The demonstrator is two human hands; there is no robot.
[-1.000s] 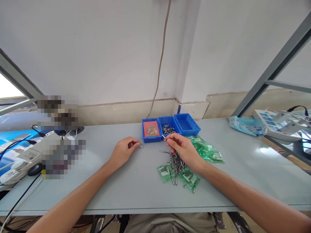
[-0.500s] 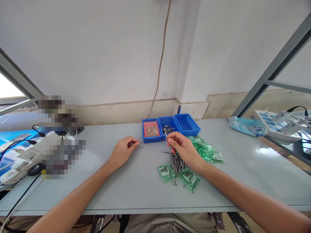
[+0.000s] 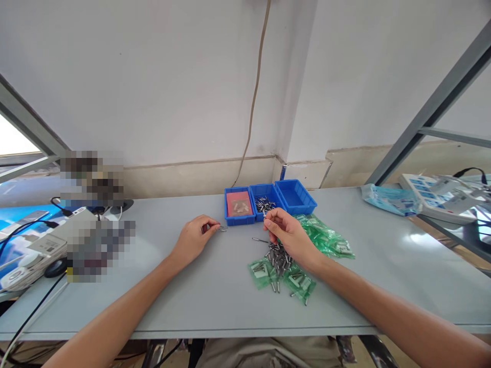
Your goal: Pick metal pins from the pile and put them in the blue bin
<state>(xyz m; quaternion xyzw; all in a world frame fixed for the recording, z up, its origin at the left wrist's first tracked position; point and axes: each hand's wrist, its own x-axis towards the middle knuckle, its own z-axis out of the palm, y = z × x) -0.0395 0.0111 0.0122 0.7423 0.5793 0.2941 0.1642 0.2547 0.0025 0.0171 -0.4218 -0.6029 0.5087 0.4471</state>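
My left hand [image 3: 193, 238] is closed in a pinch on small metal pins [image 3: 223, 229], whose thin ends stick out past the fingertips. Across from it, my right hand [image 3: 294, 236] is also closed, with a small pale piece [image 3: 264, 216] at its fingertips, too small to make out. Under and in front of the right hand lies a pile of metal pins [image 3: 280, 261], partly hidden by the fingers. One loose pin [image 3: 260, 239] lies left of the pile. Small green plastic bags [image 3: 260, 273] with parts inside lie at the pile's near side.
Three blue bins stand behind the hands: one [image 3: 240, 221] with a pink bag and small parts, one [image 3: 264, 190] with dark pins, and one [image 3: 294, 197] at the right. More green bags [image 3: 326, 237] lie right. Electronics and cables [image 3: 42, 245] occupy the left, a blue plastic bag [image 3: 389, 198] the far right.
The pin ends at my left fingertips have drawn closer together. My right hand has shifted very slightly to the right with its small piece. The pile and bins stay put.
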